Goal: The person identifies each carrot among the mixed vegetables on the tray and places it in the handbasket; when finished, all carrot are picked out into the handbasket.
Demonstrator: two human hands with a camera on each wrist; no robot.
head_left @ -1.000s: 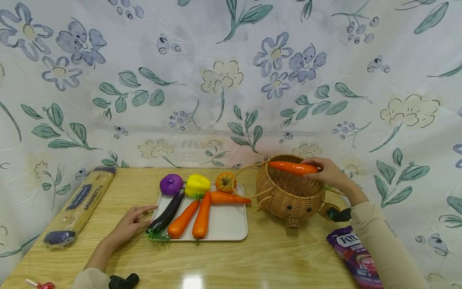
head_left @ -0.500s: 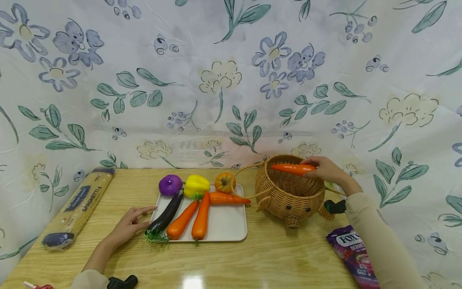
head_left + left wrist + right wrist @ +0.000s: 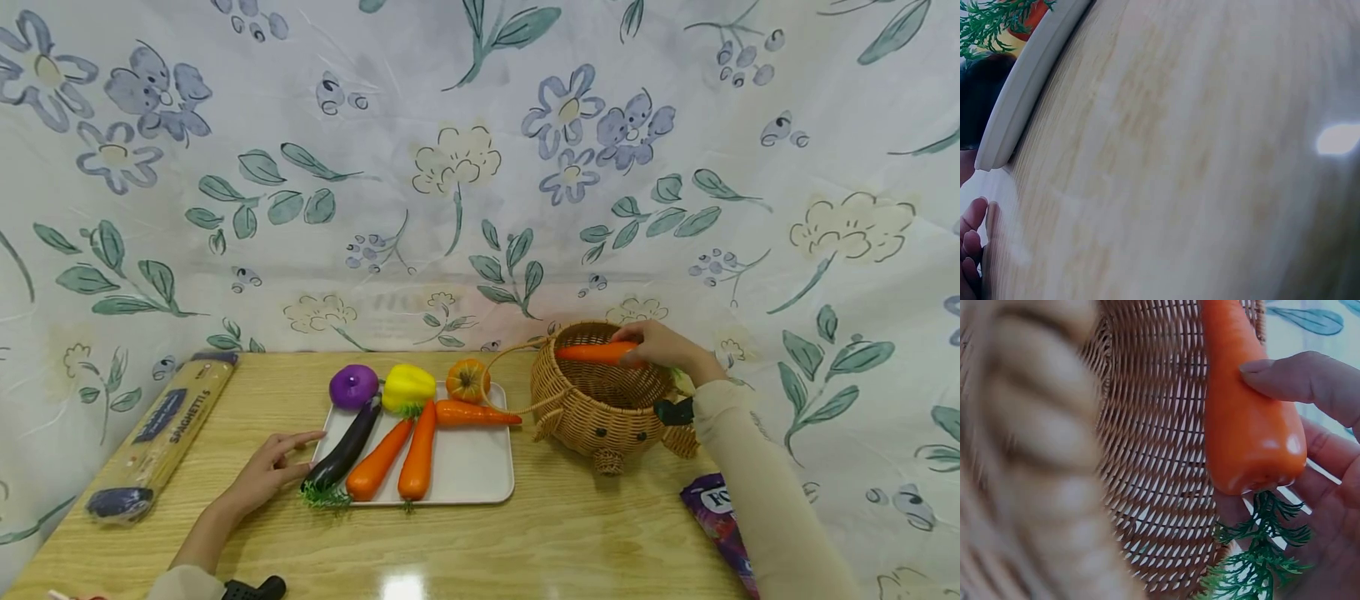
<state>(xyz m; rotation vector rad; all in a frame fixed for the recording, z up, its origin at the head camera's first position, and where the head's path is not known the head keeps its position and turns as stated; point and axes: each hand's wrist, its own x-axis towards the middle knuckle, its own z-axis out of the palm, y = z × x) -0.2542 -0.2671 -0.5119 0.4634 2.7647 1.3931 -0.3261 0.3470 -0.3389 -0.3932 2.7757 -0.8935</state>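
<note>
Right hand (image 3: 663, 348) grips carrot (image 3: 588, 354) by three-o'clock end, at mouth of basket (image 3: 581, 421). Left hand (image 3: 272, 467), fingers loosely spread, beside eggplant (image 3: 352, 442) at nine o'clock of tray (image 3: 468, 467).

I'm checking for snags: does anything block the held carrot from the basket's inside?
Nothing visible does: the right hand holds the carrot at the mouth of the basket, its visible inside is bare, and its handle lies off to the left. The bottom is partly hidden.

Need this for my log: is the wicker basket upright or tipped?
Upright: in the head view, the wicker basket stands on the table, opening facing up.
</note>
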